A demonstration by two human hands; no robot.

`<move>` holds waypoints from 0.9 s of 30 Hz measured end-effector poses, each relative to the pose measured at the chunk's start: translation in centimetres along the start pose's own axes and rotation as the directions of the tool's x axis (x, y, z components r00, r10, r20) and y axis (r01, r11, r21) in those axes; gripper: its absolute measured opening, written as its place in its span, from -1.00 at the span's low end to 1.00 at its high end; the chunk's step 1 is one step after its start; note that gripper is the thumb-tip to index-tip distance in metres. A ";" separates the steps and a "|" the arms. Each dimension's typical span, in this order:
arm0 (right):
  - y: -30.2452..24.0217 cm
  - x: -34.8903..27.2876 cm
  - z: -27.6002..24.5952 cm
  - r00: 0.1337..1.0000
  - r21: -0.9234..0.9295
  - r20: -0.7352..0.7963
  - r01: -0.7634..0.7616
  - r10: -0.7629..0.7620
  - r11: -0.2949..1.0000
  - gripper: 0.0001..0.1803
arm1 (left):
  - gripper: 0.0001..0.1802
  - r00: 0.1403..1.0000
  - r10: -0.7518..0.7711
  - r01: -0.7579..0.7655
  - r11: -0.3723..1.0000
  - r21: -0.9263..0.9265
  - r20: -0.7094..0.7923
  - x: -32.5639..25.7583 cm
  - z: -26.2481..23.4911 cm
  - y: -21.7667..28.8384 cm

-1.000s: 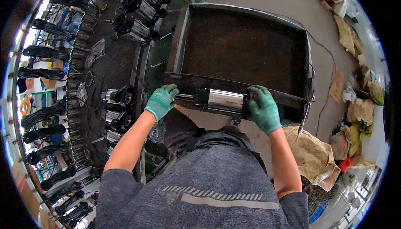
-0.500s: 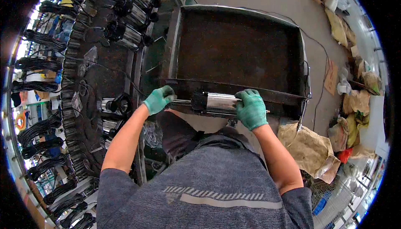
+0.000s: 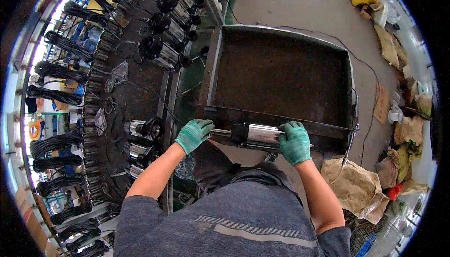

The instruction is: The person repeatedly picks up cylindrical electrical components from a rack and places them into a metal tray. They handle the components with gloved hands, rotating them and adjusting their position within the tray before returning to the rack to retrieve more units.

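Note:
A shiny steel pump motor [image 3: 262,135] with a black collar lies sideways across the near ledge of a dark metal tray [image 3: 211,69]. My right hand [image 3: 295,143], in a green glove, is wrapped over the right part of its steel body. From the collar a thin metal shaft [image 3: 221,131] sticks out to the left. Its far end meets the fingers of my left hand [image 3: 194,135], also green-gloved and curled closed around it. The fingertips partly hide the grip there. A small tip shows beyond my right hand.
Left of me runs a dark bench [image 3: 145,83] bearing several steel pumps [image 3: 161,53] with black ends. Coiled black cables [image 3: 56,144] hang along its far side. On the right floor lie a tan sack [image 3: 351,186] and several bags. A thin cable crosses the floor behind the tray.
The whole scene has shifted down and right in the picture. Both hands stay on the pump motor and its shaft, which keep about the same place at the tray's near ledge.

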State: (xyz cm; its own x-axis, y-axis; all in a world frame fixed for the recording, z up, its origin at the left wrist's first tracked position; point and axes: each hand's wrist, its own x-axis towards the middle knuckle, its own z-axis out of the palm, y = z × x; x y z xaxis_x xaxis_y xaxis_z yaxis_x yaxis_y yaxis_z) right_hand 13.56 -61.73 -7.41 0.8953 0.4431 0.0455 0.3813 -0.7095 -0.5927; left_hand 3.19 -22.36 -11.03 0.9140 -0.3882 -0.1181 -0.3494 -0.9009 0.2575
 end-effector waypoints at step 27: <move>0.8 -0.4 -0.3 1.000 -0.017 -0.013 -0.023 0.023 1.000 -0.74 | -0.69 0.831 -0.505 0.493 0.469 -0.733 0.235 0.9 2.7 -0.6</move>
State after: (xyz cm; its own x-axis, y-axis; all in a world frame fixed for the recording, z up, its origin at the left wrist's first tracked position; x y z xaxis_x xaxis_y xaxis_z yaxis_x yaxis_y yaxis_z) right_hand 13.57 -62.64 -7.60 0.9067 0.4196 0.0420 0.3642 -0.7289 -0.5798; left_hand 3.65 -22.67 -13.86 0.8869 0.0866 -0.4538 0.4377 -0.4716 0.7655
